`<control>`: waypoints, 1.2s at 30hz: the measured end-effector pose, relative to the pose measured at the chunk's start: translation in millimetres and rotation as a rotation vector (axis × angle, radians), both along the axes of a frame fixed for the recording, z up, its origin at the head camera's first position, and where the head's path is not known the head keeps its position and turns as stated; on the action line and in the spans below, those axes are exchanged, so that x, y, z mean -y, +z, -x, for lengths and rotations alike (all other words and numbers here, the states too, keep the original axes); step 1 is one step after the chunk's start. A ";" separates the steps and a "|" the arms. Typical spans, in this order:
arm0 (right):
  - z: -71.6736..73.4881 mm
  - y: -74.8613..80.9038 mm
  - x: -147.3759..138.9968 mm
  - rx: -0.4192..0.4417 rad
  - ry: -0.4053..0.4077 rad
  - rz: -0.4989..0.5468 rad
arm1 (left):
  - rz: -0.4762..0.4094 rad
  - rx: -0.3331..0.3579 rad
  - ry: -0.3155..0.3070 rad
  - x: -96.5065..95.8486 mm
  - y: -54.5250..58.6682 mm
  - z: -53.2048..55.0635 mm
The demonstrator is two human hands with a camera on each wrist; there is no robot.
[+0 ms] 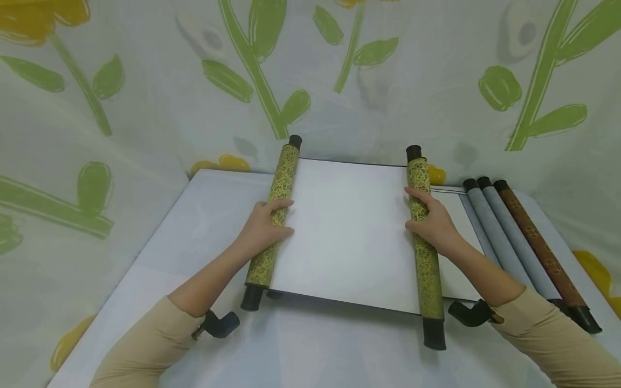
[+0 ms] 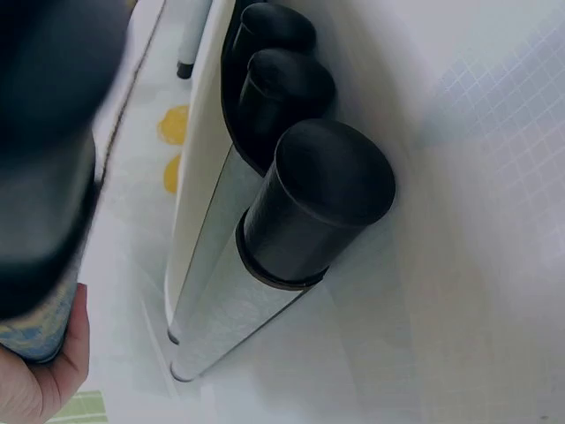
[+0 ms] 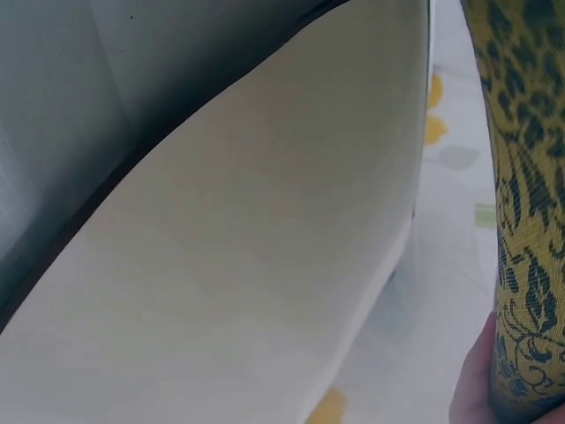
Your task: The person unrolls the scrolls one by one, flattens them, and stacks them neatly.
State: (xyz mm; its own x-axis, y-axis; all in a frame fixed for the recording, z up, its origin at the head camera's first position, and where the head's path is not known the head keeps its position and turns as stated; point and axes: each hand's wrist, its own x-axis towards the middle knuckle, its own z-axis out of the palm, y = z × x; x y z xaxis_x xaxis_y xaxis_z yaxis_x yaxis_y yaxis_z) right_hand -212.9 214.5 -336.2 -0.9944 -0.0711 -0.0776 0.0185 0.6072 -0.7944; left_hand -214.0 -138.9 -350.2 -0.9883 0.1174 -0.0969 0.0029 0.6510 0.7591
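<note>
A hanging scroll with a blank white sheet (image 1: 346,231) is spread between two yellow-green patterned rolls with black end knobs. My left hand (image 1: 262,226) grips the left roll (image 1: 284,175) near its middle, thumb and fingers round it. On the other side, my right hand (image 1: 436,221) holds the right roll (image 1: 428,280), thumb and a finger across its front. The sheet's lower edge hangs above the table, with a shadow under it. In the left wrist view the left roll's black knob (image 2: 53,79) is blurred and close. The patterned roll (image 3: 530,212) fills the right wrist view's edge.
Grey scrolls (image 1: 506,253) and a brown scroll (image 1: 538,242) lie side by side at the right of the white table (image 1: 194,215). Another white sheet (image 1: 456,275) lies partly under the held scroll. Several black knobs (image 2: 335,172) show beneath it. A flower-printed cloth (image 1: 155,81) stands behind.
</note>
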 end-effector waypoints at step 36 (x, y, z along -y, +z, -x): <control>-2.6 6.5 -27.1 0.017 0.040 0.019 | 0.048 -0.005 -0.010 11.3 3.9 5.6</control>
State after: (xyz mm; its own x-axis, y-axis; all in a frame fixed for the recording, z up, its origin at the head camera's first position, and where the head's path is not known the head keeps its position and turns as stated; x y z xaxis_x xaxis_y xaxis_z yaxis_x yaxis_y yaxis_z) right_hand -210.3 241.6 -329.6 -0.9894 -0.1121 -0.0928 0.0085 0.5927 -0.8054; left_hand -219.6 -150.2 -346.3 -0.9876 0.1230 -0.0977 0.0136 0.6866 0.7269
